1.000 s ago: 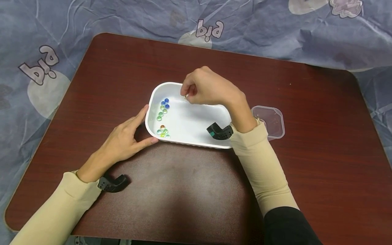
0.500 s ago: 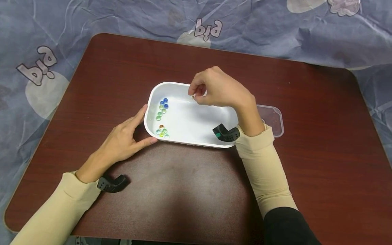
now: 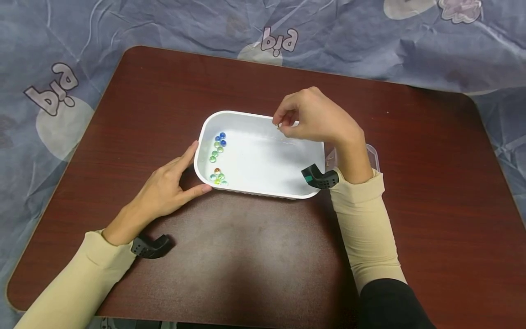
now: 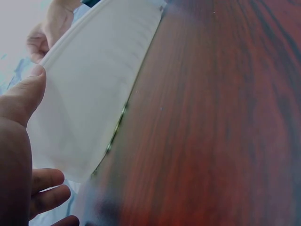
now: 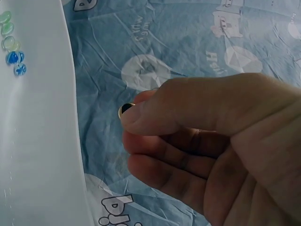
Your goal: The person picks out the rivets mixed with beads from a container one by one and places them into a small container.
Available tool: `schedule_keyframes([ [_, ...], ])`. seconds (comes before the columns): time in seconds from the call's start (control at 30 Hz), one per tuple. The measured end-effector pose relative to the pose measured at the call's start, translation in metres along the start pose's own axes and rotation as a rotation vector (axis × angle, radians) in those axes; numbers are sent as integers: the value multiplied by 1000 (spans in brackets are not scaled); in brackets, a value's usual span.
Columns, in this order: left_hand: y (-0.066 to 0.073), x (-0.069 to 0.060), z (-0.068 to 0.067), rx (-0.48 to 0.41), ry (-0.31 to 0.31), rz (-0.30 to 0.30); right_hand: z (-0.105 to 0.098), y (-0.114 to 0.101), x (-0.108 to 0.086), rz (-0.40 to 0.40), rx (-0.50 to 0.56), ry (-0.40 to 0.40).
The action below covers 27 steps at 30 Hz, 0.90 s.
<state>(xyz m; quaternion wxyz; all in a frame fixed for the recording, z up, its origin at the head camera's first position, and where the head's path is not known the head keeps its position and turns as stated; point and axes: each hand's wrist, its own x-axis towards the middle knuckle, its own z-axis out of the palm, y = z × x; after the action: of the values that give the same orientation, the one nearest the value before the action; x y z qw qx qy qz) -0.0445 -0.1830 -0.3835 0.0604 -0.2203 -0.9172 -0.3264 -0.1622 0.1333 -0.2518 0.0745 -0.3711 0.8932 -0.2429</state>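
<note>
A white tray (image 3: pixel 263 169) with rounded corners lies mid-table in the head view. My left hand (image 3: pixel 160 189) rests at its left end, thumb and fingers spread and fairly straight against the rim. Above the tray's far right part, my right hand (image 3: pixel 320 116) pinches a small gold-rimmed black piece (image 5: pixel 126 109) between thumb and finger; most of it is covered, so its kind is unclear. Along the tray's left side lie blue marbles (image 3: pixel 223 143), green marbles (image 3: pixel 214 154) and a nearer mixed cluster of marbles (image 3: pixel 221 177).
A clear plastic container (image 3: pixel 373 157) stands right of the tray, partly hidden by the right forearm; small bits show inside. The brown table (image 3: pixel 444 192) has rounded corners, with blue printed fabric (image 3: pixel 185 27) beyond its far edge.
My right hand has moved to the right above the tray, still pinching the small piece, and its forearm now covers more of the clear container. The left hand and the marbles stay put.
</note>
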Motion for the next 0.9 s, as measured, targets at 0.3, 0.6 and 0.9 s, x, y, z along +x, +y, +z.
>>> schedule_keyframes([
  [0.3, 0, 0, 0, -3, 3, 13, -8, 10, -12, 2, -54, 41],
  [0.6, 0, 0, 0, -1, 6, 11, -15, 17, -23, 22, -51, 53],
  [0.9, -2, 0, 1, -18, 20, 37, -22, 22, -34, 57, -59, 82],
])
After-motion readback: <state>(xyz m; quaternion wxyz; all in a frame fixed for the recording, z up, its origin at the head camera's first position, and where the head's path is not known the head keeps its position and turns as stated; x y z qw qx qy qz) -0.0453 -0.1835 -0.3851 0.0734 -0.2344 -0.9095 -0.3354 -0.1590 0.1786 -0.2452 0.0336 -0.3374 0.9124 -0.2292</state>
